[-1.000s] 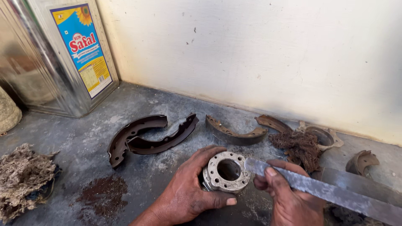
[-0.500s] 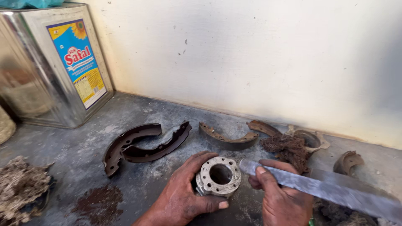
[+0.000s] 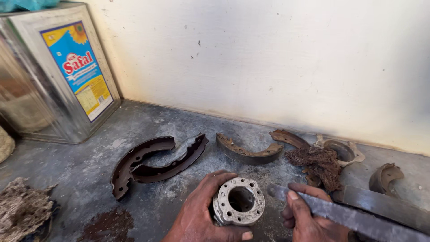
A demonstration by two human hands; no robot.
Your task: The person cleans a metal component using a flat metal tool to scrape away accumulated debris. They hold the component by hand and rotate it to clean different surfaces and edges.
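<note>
Grey concrete floor (image 3: 89,157) is running up to a pale wall (image 3: 268,58), and I am looking down at a metal ring (image 3: 238,201) with bolt holes sitting on it. My left hand (image 3: 201,215) is gripping the ring around its side, thumb underneath. My right hand (image 3: 304,219) is clenching a flat metal blade (image 3: 340,214), whose tip is now sitting just right of the ring; compared with a second ago it is barely shifting, so the scraping looks paused. Left of the ring, two dark brake shoes (image 3: 152,161) are lying crossed; beyond it another rusty shoe (image 3: 248,152); right of it, a brown fibre clump (image 3: 320,163). A big tin can (image 3: 53,71) is standing far left.
</note>
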